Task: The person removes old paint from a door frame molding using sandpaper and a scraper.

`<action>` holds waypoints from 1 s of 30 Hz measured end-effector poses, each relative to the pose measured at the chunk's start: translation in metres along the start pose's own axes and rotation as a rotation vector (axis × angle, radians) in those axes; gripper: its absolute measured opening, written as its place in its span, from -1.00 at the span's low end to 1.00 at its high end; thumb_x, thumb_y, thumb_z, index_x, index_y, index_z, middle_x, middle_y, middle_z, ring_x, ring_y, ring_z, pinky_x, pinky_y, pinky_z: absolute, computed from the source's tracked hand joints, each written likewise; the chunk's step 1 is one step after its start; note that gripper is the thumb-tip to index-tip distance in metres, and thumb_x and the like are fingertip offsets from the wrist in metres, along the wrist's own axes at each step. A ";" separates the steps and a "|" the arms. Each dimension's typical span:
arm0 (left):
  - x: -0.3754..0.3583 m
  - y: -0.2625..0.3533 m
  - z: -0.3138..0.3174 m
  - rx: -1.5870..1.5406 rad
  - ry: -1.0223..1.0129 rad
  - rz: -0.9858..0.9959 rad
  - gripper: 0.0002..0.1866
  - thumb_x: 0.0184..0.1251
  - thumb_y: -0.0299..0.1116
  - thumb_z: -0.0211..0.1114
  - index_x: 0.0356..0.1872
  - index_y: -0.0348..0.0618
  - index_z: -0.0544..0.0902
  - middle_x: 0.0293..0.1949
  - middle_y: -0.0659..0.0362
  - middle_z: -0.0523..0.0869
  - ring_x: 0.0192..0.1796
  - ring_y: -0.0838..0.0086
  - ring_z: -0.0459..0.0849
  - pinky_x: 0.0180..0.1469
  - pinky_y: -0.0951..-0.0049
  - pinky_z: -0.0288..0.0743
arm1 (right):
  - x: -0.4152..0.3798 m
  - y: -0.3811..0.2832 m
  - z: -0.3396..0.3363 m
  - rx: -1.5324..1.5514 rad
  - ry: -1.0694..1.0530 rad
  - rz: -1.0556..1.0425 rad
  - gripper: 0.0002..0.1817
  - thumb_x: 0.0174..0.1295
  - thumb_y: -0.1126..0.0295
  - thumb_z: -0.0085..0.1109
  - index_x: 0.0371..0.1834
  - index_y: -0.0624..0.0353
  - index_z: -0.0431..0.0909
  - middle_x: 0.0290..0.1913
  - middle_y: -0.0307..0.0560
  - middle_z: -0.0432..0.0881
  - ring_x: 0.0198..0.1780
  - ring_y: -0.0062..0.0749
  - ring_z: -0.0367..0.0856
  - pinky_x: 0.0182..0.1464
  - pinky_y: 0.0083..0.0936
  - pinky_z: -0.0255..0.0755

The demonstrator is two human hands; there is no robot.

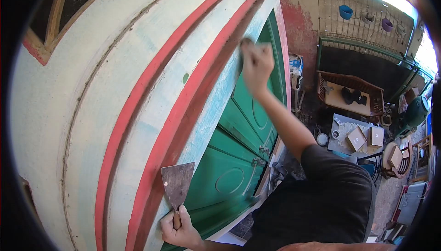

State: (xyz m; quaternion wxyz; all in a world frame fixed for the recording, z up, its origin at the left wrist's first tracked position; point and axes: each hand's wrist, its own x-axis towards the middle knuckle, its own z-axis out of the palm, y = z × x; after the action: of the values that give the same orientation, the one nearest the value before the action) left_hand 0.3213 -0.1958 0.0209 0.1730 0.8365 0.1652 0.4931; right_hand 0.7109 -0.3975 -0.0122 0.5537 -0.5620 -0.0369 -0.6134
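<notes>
My left hand (180, 231) is closed round the short wooden handle of a paint scraper (178, 180). Its wide, stained metal blade points upward in front of the red and pale blue frame. Higher up, my right hand (258, 67) is closed and smeared by motion against the pale blue door frame (221, 96). A small dark pad (247, 43), perhaps folded sandpaper, shows at its fingertips, too blurred to be sure. The frame's paint is patchy blue and white. Beside it stands a green panelled double door (229, 170).
Red ridges (133, 108) run along the white wall (50, 113). To the right are a wooden bench (351, 98) with dark items on it, a table (342, 147) holding boxes, and a wooden chair (398, 160). Small pots hang on a wire fence (330, 14).
</notes>
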 end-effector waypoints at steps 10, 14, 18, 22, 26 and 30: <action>-0.015 -0.026 0.003 -0.178 -0.021 -0.210 -0.78 0.16 -0.61 0.59 -0.39 -0.34 0.63 -0.56 0.25 0.62 -0.48 0.68 0.45 -0.37 0.58 0.38 | 0.058 0.032 0.030 0.025 0.055 0.047 -0.92 0.26 0.47 0.39 -0.38 0.20 0.76 -0.55 -0.01 0.54 -0.33 -0.21 0.38 -0.25 -0.27 0.32; -0.014 -0.020 0.005 -0.191 -0.009 -0.244 -0.79 0.16 -0.61 0.60 -0.39 -0.33 0.65 -0.55 0.24 0.65 -0.48 0.67 0.47 -0.35 0.57 0.40 | 0.023 0.007 0.014 0.007 0.068 -0.060 -0.88 0.24 0.52 0.42 -0.46 0.22 0.73 -0.54 -0.05 0.52 -0.37 -0.25 0.36 -0.30 -0.28 0.30; -0.016 -0.021 0.004 -0.203 0.007 -0.220 -0.77 0.16 -0.59 0.61 -0.41 -0.33 0.64 -0.55 0.24 0.65 -0.48 0.67 0.46 -0.37 0.56 0.40 | -0.083 -0.084 -0.049 0.192 -0.246 -0.183 -0.83 0.11 0.73 0.38 -0.28 0.27 0.82 -0.35 -0.07 0.71 -0.32 -0.34 0.51 -0.25 -0.43 0.44; -0.016 -0.024 0.008 -0.167 0.012 -0.163 -0.76 0.16 -0.57 0.63 -0.41 -0.33 0.64 -0.55 0.22 0.66 -0.50 0.66 0.48 -0.38 0.56 0.41 | -0.044 -0.055 -0.023 0.170 -0.133 -0.264 -0.77 0.09 0.72 0.40 -0.19 0.25 0.82 -0.44 -0.12 0.57 -0.34 -0.36 0.47 -0.28 -0.45 0.41; -0.012 -0.019 0.006 -0.151 -0.014 -0.083 -0.75 0.16 -0.55 0.64 -0.41 -0.33 0.64 -0.55 0.18 0.69 -0.51 0.61 0.52 -0.39 0.55 0.45 | 0.029 -0.008 0.019 0.077 0.045 0.095 -0.89 0.29 0.47 0.42 -0.33 0.30 0.73 -0.43 -0.03 0.44 -0.36 -0.25 0.41 -0.29 -0.36 0.32; -0.011 -0.019 0.004 -0.181 -0.020 -0.030 -0.75 0.18 -0.53 0.64 -0.40 -0.32 0.64 -0.51 0.15 0.73 -0.50 0.60 0.57 -0.37 0.54 0.50 | -0.022 -0.052 -0.007 0.031 -0.021 -0.082 -0.85 0.24 0.58 0.42 -0.16 0.20 0.85 -0.50 -0.13 0.48 -0.40 -0.36 0.39 -0.34 -0.38 0.34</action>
State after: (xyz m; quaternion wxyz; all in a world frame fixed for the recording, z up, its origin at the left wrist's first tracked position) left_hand 0.3178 -0.1847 0.0020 0.2572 0.8197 0.1308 0.4948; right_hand 0.6638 -0.3684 -0.0009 0.5362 -0.5580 -0.0752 -0.6288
